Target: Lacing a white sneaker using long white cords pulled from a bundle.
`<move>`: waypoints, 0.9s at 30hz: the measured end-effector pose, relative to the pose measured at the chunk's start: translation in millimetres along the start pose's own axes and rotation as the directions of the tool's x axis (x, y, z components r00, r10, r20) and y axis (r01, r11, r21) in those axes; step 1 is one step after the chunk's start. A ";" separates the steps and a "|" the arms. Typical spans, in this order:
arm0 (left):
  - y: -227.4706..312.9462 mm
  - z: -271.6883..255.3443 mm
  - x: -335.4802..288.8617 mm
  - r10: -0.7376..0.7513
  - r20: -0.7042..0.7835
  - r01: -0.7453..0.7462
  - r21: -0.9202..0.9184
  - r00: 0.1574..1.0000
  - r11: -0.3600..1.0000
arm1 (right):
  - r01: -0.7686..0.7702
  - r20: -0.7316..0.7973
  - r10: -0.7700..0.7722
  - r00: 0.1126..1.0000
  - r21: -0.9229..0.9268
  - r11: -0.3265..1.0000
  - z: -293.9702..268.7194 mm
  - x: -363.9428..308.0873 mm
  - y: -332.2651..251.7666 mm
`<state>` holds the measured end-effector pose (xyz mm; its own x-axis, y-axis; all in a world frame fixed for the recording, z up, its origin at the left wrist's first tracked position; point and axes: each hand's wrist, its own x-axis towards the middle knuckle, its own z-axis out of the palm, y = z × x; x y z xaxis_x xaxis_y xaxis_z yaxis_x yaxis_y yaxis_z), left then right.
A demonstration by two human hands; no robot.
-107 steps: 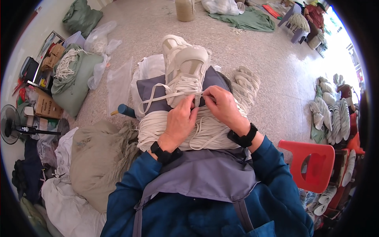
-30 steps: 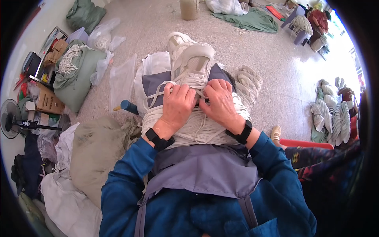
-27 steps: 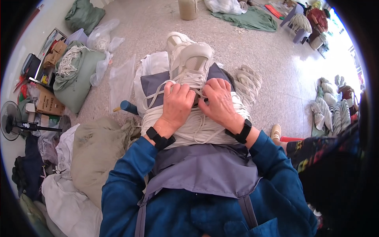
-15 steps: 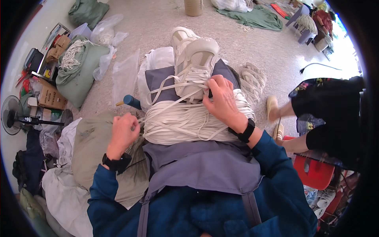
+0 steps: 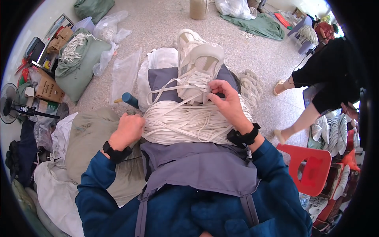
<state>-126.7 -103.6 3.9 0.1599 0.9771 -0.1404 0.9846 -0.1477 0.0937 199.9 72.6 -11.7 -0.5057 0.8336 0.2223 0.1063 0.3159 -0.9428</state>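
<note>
A beige-white sneaker (image 5: 193, 85) rests toe away on grey cloth over my lap, a flat white lace (image 5: 167, 82) partly threaded through its eyelets. Behind its toe another pale sneaker (image 5: 189, 37) shows. My right hand (image 5: 229, 103) is at the near right side of the shoe's opening, thumb and fingers pinching its edge by the eyelets. Across my lap, nearer me, lies a thick bundle of white laces (image 5: 181, 126). My left hand (image 5: 129, 128) is closed against the bundle's left end; what its fingers hold is hidden.
Left of the shoe stands a blue-handled tool (image 5: 129, 99). Several more pale shoes (image 5: 252, 85) lie at right. A red plastic stool (image 5: 312, 170) and a walking person in black (image 5: 323, 75) are farther right. Sacks (image 5: 83, 67) and a fan (image 5: 15, 106) line the left.
My left hand has moved to the bundle's left end. My right hand stays by the shoe opening, its fingers shifted slightly. The person at right has stepped away from the red stool.
</note>
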 end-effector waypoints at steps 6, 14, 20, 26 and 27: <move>1.0 -11.6 -1.1 -0.031 0.095 0.033 -0.019 0.995 0.999 | 0.129 -0.022 -0.140 0.990 -0.270 0.954 7.6 -1.0 -16.5; 84.7 -18.1 98.0 -0.119 -0.705 -0.326 -0.462 0.699 0.825 | 0.247 0.041 -0.270 0.962 -0.548 0.799 5.8 1.2 -33.2; 81.0 -7.1 124.2 -0.163 -0.716 -0.343 -0.505 0.679 0.792 | 0.396 0.058 -0.471 0.880 -0.639 0.660 22.0 7.9 -51.5; 77.8 -12.0 137.7 -0.253 -0.725 -0.336 -0.561 0.641 0.757 | 0.362 0.081 -0.430 0.899 -0.689 0.628 22.2 18.5 -46.9; 77.4 -13.2 139.9 -0.233 -0.751 -0.357 -0.532 0.617 0.768 | 0.363 0.087 -0.423 0.902 -0.682 0.635 19.9 21.9 -47.1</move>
<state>-29.1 23.8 4.5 -0.1838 0.7528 0.6321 0.6611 -0.3812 0.6463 166.8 67.0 32.6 -0.5756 0.5790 0.5775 0.4679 0.8123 -0.3481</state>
